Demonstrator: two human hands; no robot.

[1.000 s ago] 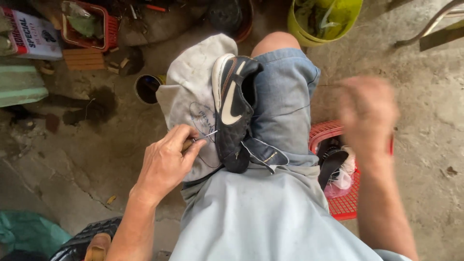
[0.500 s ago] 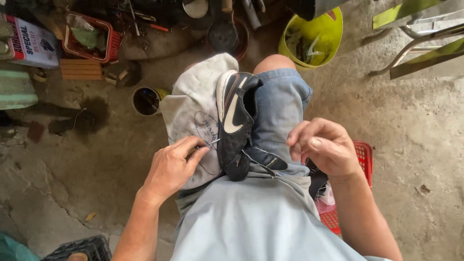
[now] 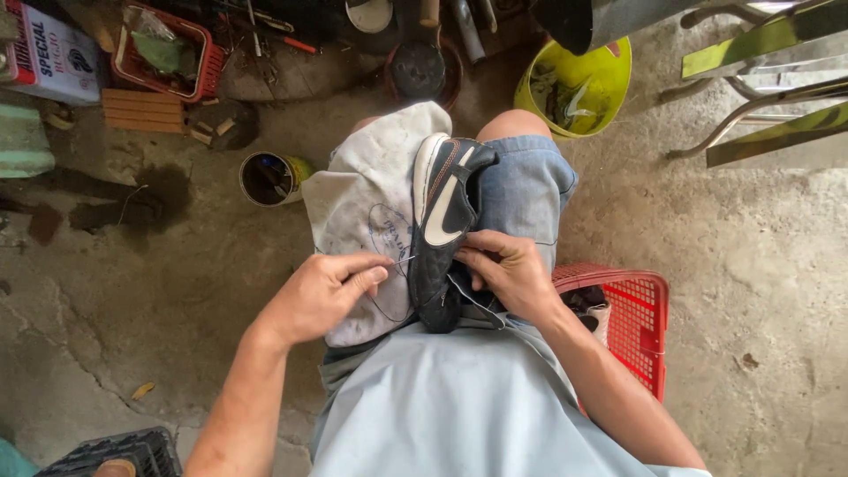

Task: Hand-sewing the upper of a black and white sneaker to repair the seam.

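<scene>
On the person's lap a black leather shoe with white sole [image 3: 444, 225] lies on a dirty white cloth [image 3: 371, 194], the right hand [image 3: 508, 274] gripping it, the left hand [image 3: 322, 291] pinching a thin needle [image 3: 402, 261] beside it.

Cracked, stained concrete floor [image 3: 177, 353] spreads all around in daylight. A red plastic crate [image 3: 640, 327] sits just right of the fingers; a yellow-green bucket [image 3: 609, 84] stands beyond them.

The shoe [image 3: 444, 225] looks like black quilted leather, faintly glossy, with a smooth white sole edge. Beneath it lies a cloth [image 3: 375, 190] of worn, stained grey fabric, matt. The shorts [image 3: 526, 190] are faded denim. The basket [image 3: 632, 314] is red plastic mesh, the bucket [image 3: 609, 84] glossy yellow-green plastic. The floor [image 3: 177, 309] is rough, cracked concrete.
</scene>
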